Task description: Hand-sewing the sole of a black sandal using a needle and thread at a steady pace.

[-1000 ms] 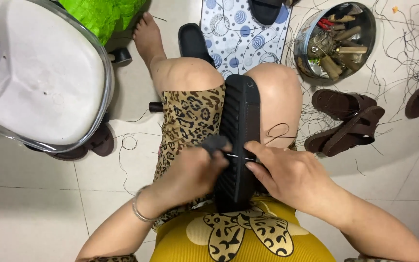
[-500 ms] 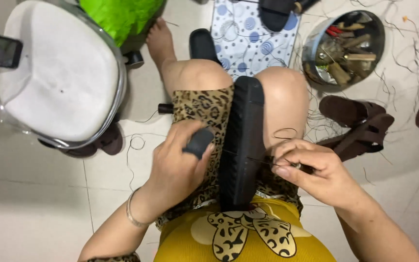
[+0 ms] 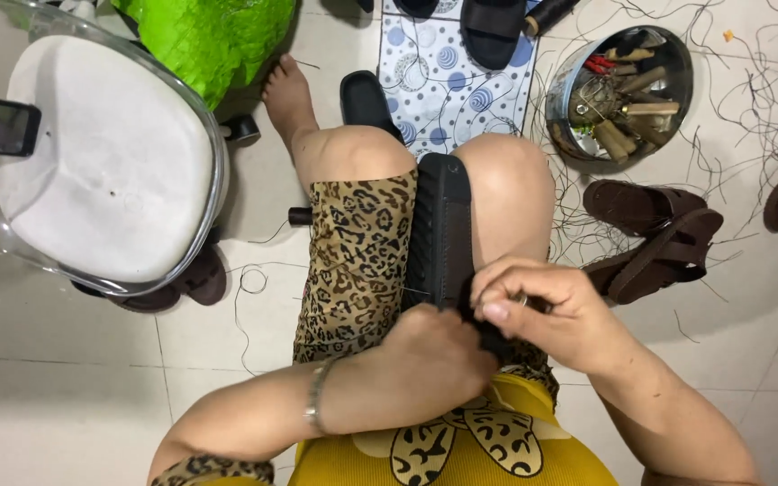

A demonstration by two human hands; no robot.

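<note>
Hands meet at lower centre of the frame: the left hand [image 3: 434, 364] is curled shut over the near end of a black sandal sole [image 3: 441, 229], while the right hand [image 3: 547, 310] pinches fingers together just beside it, on what I cannot tell. Sole's long axis runs up-frame between the knees. Farther off, upper right, sits a metal bowl [image 3: 569, 90] of tools; brown sandals [image 3: 655, 234] lie right.

The person wears a yellow top [image 3: 461, 454] with leopard-print patches and a leopard-print skirt or shorts [image 3: 357, 261], hard to tell which. A thin metal bangle [image 3: 316, 407] circles the left wrist; legs and feet are bare.
</note>
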